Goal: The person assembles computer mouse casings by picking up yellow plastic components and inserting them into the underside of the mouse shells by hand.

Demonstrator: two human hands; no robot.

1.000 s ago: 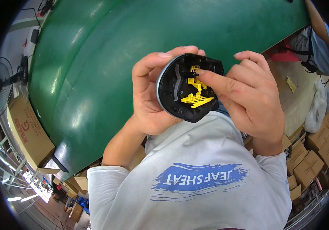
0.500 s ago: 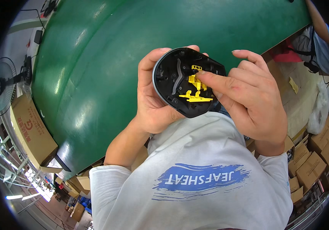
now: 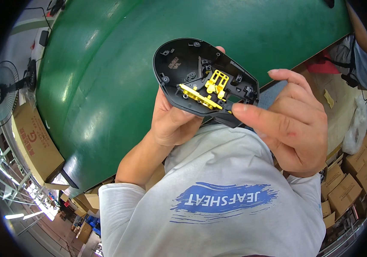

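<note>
My left hand (image 3: 172,122) is closed round the underside of a black plastic housing shell (image 3: 177,51), holding it tilted above the table's edge with its hollow inside facing up. Screw posts and ribs show in the shell. A yellow slotted plastic bracket (image 3: 218,81) sits in its middle, and a long yellow plastic strip (image 3: 200,97) lies along its near side. My right hand (image 3: 292,126) is at the shell's right end, index finger stretched out with its tip at the near right edge, other fingers apart. Its thumb is mostly hidden.
A green-topped table (image 3: 106,85) spreads out beyond my hands. At left are a fan (image 3: 5,88) and a cardboard box (image 3: 35,143). Several cartons (image 3: 346,192) and white plastic bags (image 3: 355,128) stand low on the right. Another person's arm (image 3: 361,25) shows at the upper right.
The shell has turned and tipped, showing more of its inside. My right index finger has left the yellow bracket and moved right and down to the shell's edge.
</note>
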